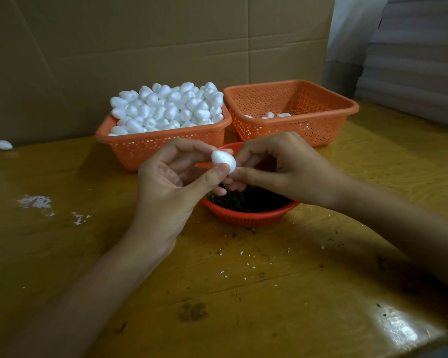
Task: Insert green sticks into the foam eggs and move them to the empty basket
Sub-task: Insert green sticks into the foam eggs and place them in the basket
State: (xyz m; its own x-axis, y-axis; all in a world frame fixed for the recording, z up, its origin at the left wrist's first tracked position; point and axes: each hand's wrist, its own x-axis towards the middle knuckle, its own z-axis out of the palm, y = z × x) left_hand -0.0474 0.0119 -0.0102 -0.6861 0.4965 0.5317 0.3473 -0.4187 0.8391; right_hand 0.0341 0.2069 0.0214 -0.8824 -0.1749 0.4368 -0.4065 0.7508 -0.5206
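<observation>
My left hand (171, 177) pinches a white foam egg (223, 160) between thumb and fingers, above the round red bowl (251, 215) of green sticks (246, 198). My right hand (282, 169) meets the egg from the right with its fingers curled at the egg's side; whatever it holds there is hidden. Behind the hands, the left orange basket (140, 148) is heaped with foam eggs (168, 107). The right orange basket (329, 117) holds only a few eggs (269, 115) at its bottom.
A stray foam egg (4, 144) lies at the far left by the cardboard wall (140, 47). White foam crumbs (36, 202) and dark specks are scattered over the yellow wooden table (243, 293). Stacked grey sheets (411, 60) stand at the back right.
</observation>
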